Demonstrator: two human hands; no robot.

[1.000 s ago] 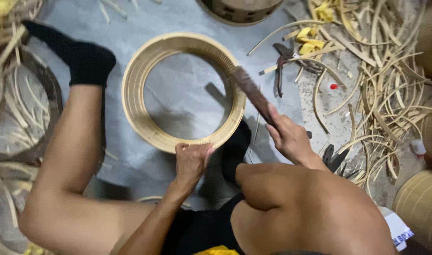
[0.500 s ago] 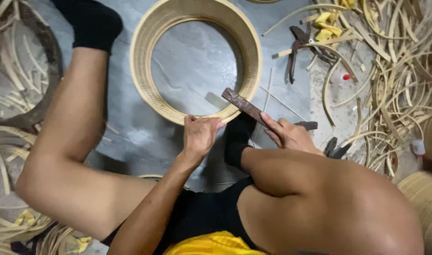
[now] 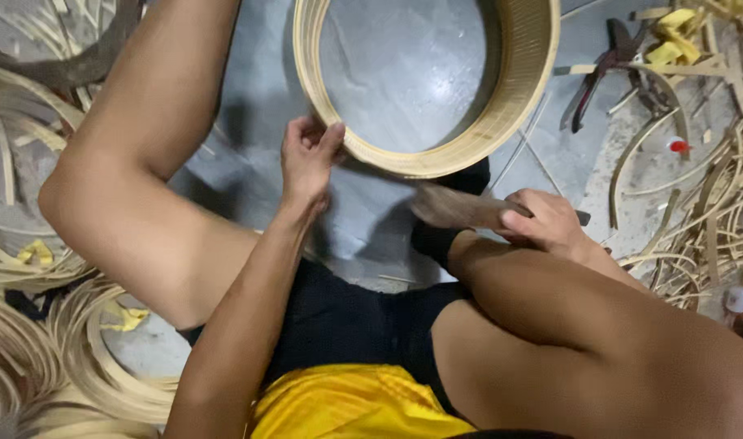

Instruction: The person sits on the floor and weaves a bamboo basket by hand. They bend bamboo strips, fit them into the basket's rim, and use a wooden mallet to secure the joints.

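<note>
A round bamboo hoop frame (image 3: 518, 97) lies on the grey floor in front of me. My left hand (image 3: 306, 158) pinches its near rim at the lower left. My right hand (image 3: 542, 219) is closed round the handle of a flat dark blade tool (image 3: 453, 207), blurred by motion, whose end sits just below the hoop's near edge. My bare legs flank the hoop, and a foot in a black sock (image 3: 436, 240) rests under the tool.
Pliers with dark handles (image 3: 591, 77) lie on the floor at the right among yellow scraps (image 3: 672, 36). Loose bamboo strips (image 3: 705, 219) pile at the right. Coiled strips (image 3: 38, 349) heap at the lower left.
The view has dropped closer. The hoop now sits higher in view, my left hand has shifted left along its rim, and the blade tool has swung down below the near edge.
</note>
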